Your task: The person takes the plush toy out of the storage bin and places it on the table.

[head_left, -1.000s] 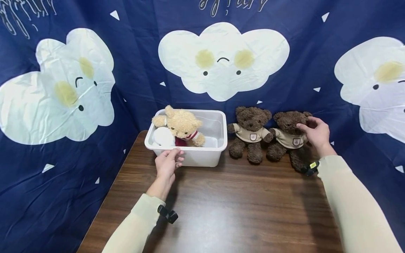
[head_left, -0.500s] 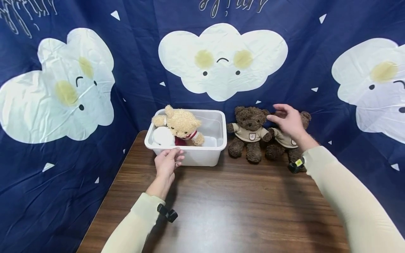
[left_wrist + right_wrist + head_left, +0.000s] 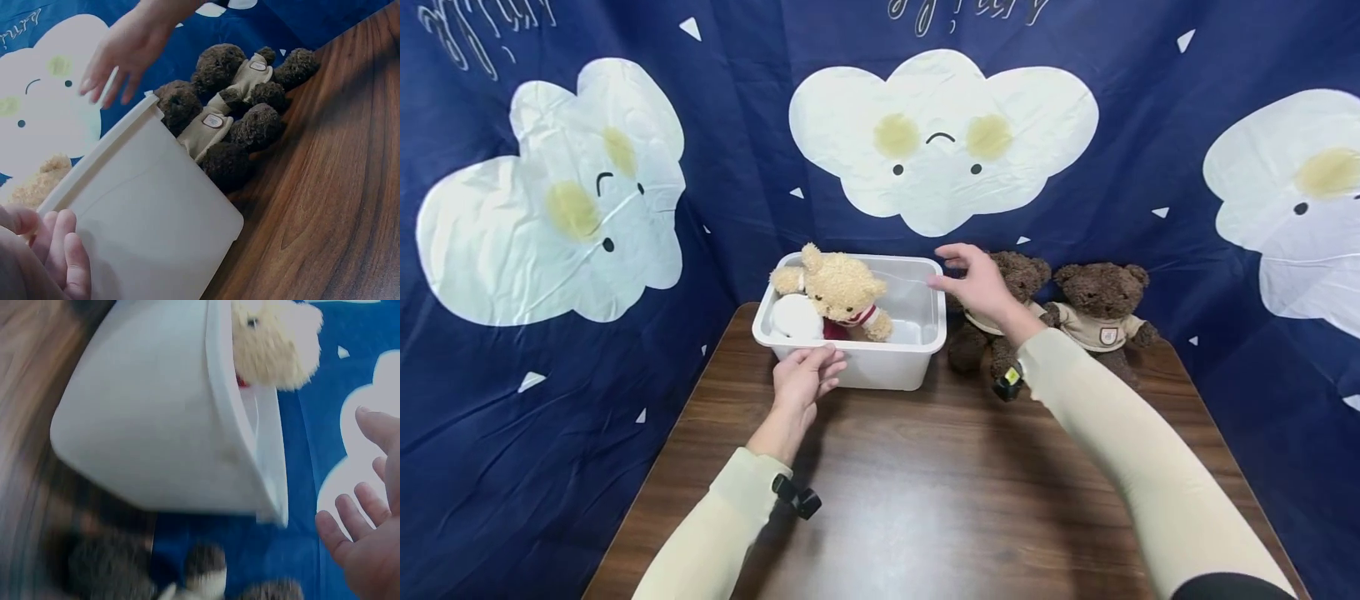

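Hold the white bin (image 3: 887,368) firm by its front rim, pinched there by the left grip (image 3: 805,379), to resist sliding on the worktop (image 3: 910,483). With the right grip (image 3: 976,285) empty and loosely spread, raised near the bin's right end, best to stay above the rim and avoid knocking the light bear (image 3: 844,287), probably soft and apt to shift. Find the bin upright at the back of the worktop, left of the dark bears (image 3: 1102,293), mouth up, long axis running left to right. Inside, toward the left end, see the light bear facing forward, head tipped rightward; impossible to tell the body's axis, mostly hidden.
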Action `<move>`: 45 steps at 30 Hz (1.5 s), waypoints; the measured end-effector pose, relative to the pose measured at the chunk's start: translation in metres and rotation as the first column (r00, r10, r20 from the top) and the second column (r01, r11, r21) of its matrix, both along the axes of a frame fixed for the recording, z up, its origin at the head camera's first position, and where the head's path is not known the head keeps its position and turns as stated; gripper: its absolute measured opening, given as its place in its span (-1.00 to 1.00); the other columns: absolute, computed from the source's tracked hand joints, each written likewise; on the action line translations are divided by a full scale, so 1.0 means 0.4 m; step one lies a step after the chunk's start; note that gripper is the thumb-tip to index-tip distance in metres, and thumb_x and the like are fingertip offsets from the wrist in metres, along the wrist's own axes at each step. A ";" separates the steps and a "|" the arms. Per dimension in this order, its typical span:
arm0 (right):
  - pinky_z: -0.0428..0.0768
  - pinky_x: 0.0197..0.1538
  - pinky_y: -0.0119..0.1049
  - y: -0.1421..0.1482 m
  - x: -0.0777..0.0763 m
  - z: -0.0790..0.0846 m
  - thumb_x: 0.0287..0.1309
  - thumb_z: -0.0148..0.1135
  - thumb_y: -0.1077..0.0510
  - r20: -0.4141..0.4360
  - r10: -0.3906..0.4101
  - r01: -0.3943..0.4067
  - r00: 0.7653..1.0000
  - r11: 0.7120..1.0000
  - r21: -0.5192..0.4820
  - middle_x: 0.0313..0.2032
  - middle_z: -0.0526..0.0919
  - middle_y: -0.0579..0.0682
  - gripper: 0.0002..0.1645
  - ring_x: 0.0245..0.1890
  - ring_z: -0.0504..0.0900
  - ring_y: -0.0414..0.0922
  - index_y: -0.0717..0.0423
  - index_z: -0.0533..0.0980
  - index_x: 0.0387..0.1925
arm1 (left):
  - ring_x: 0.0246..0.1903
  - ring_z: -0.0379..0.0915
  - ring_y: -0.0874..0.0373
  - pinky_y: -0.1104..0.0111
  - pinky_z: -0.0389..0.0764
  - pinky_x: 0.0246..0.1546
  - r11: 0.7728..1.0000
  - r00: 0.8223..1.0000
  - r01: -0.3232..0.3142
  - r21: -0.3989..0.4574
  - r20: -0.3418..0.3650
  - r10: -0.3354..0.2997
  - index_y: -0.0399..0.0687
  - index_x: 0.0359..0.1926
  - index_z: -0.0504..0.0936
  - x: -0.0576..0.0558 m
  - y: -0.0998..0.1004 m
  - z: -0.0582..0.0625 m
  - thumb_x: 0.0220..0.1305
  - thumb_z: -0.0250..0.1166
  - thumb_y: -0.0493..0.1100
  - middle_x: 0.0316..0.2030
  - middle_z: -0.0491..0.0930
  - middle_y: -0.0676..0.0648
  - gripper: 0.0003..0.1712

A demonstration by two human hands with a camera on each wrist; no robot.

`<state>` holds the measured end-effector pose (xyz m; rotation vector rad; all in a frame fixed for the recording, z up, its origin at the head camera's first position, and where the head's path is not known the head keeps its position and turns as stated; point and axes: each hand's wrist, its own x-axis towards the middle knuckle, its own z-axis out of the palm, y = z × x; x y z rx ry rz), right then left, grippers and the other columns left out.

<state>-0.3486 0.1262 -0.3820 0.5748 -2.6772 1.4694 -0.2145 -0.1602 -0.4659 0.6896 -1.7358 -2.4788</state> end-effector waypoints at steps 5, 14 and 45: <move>0.58 0.28 0.02 -0.112 -0.008 -0.003 0.15 0.53 -0.04 -0.006 0.070 -0.070 0.998 0.997 0.017 0.36 0.47 0.07 -0.24 0.31 0.53 0.12 0.02 0.46 0.34 | -0.37 0.78 0.25 0.52 0.69 -0.49 0.999 1.000 0.014 0.035 0.005 -0.014 -0.14 -0.11 0.62 -0.001 -0.004 -0.008 0.36 0.40 -0.15 -0.30 0.82 -0.01 -0.80; 0.51 0.38 -0.06 -0.253 -0.019 -0.045 0.13 0.53 -0.07 0.050 0.157 -0.161 0.986 0.984 0.081 0.38 0.48 0.09 -0.11 0.36 0.48 0.13 0.10 0.38 0.41 | -0.40 0.77 0.25 0.52 0.68 -0.50 0.998 1.000 -0.022 0.065 -0.020 0.023 -0.13 -0.11 0.64 0.006 -0.009 -0.017 0.37 0.40 -0.14 -0.40 0.81 0.06 -0.81; 0.60 0.20 -0.15 -0.272 -0.004 -0.035 0.06 0.55 0.02 -0.106 0.035 -0.036 0.994 0.999 -0.002 0.19 0.68 -0.08 -0.31 0.15 0.62 -0.11 -0.05 0.54 0.25 | -0.50 0.74 0.26 0.55 0.62 -0.59 0.995 0.994 -0.097 0.014 -0.053 0.097 -0.22 -0.14 0.64 -0.003 0.001 -0.011 0.33 0.38 -0.23 -0.47 0.79 0.05 -0.84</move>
